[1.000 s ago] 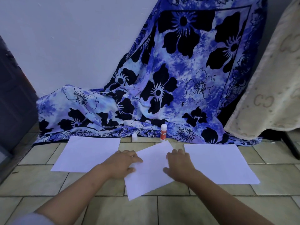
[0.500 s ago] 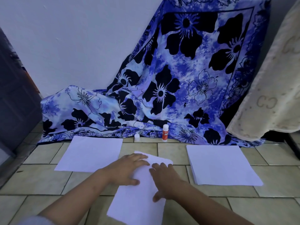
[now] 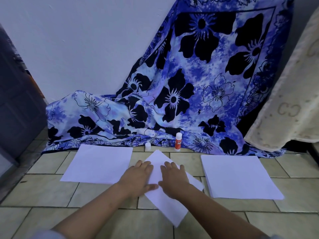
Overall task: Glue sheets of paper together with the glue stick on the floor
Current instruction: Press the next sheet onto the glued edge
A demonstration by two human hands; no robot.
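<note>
while both hands press flat on it, the middle sheet (image 3: 165, 206) lies turned like a diamond on the tiled floor (image 3: 51, 192), with one corner pointing far toward the cloth (image 3: 189, 92) and another pointing near. the left hand (image 3: 138, 176) rests across the sheet's left edge, fingers straight and together, thumb stretched right onto the paper, grasping nothing. the right hand (image 3: 174, 178) lies just beside it on the paper, fingers straight and slightly spread, likewise released.

to the left, a single sheet (image 3: 100, 163) lies flat on the tiles, its right edge next to the left hand. to the right, apart from the middle sheet, sits a stack of sheets (image 3: 238, 176).

the glue stick (image 3: 178, 141) stands upright at the hem of the blue flowered cloth, just beyond the middle sheet's far corner. a small white cap (image 3: 147, 146) stands to its left. a beige blanket (image 3: 284, 100) hangs at far right, and a dark door (image 3: 13, 100) stands at left beside the pale wall (image 3: 86, 40).
</note>
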